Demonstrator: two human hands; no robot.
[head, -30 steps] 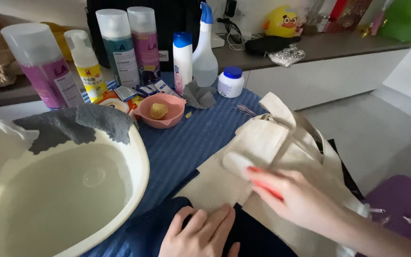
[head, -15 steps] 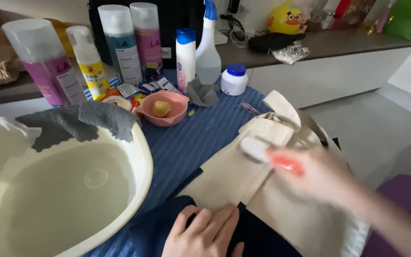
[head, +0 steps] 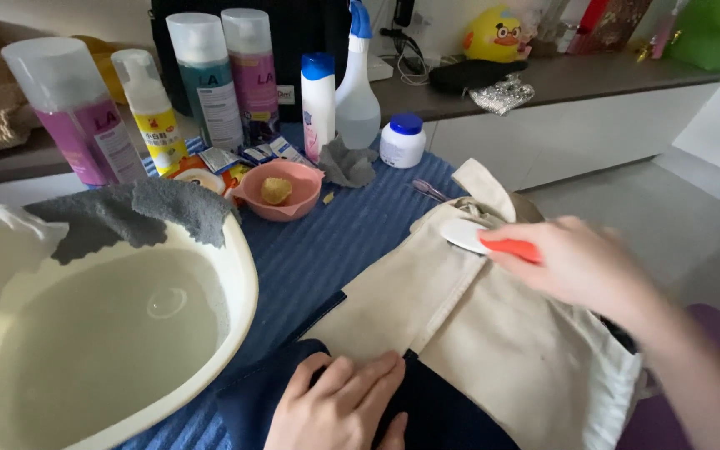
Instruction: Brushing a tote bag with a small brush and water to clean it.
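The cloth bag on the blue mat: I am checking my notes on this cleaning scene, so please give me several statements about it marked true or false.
1. The right hand holds a brush with a white head and orange handle against the beige cloth bag. True.
2. The left hand is dipped in the basin. False: it presses flat on the near edge of the bag.
3. The basin holds cloudy water, and a grey cloth hangs over its rim. True.
4. The small pink bowl is empty. False: a yellowish lump sits in it.
5. The spray bottle lies on its side. False: it stands upright among the other bottles.
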